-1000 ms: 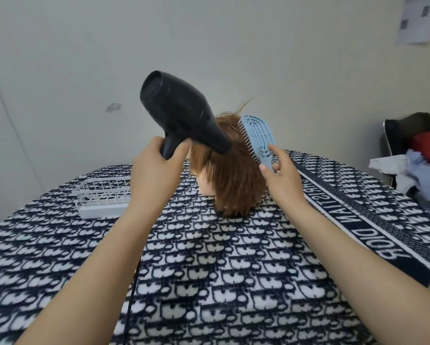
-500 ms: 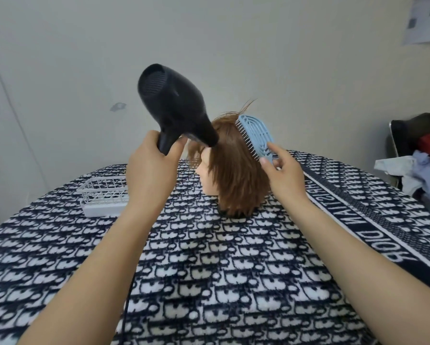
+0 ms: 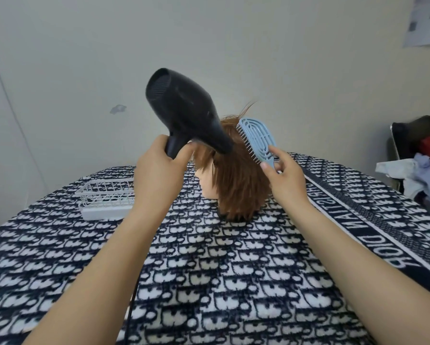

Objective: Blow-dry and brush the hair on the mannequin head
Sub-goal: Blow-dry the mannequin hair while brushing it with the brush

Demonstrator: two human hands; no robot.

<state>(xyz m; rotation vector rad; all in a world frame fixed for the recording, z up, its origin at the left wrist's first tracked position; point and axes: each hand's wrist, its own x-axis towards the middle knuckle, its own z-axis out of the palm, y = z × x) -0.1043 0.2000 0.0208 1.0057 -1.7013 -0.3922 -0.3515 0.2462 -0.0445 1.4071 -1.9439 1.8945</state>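
Head view, items as they lie before you.

1. Mannequin head (image 3: 209,183): upright at the middle of the worktop (image 3: 209,282), face turned to your left. Brown hair (image 3: 239,185) hangs straight down to the base, with a few strands standing up at the crown.
2. Hair dryer (image 3: 184,113), black: gripped by your left hand (image 3: 156,175), fingers (image 3: 184,152) curled round the handle. The barrel's long axis runs from upper left, where the rear grille shows, down to lower right. The nozzle points down and right into the hair at the top of the head; whether it touches cannot be told.
3. Brush (image 3: 257,139), pale blue, vented: your right hand (image 3: 287,183) pinches its handle between thumb and fingers (image 3: 275,151). Long axis tilted, paddle up and left, handle down and right. Bristles face left and meet the hair.
4. Blanket (image 3: 59,257), dark blue and white pattern: covers the worktop.
5. Basket (image 3: 104,197), white wire: on the blanket left of the head, partly behind your left wrist.
6. Cord (image 3: 132,307), black: runs down beneath your left forearm.
7. Chair (image 3: 408,130) with heaped clothes (image 3: 418,170): far right, off the worktop.
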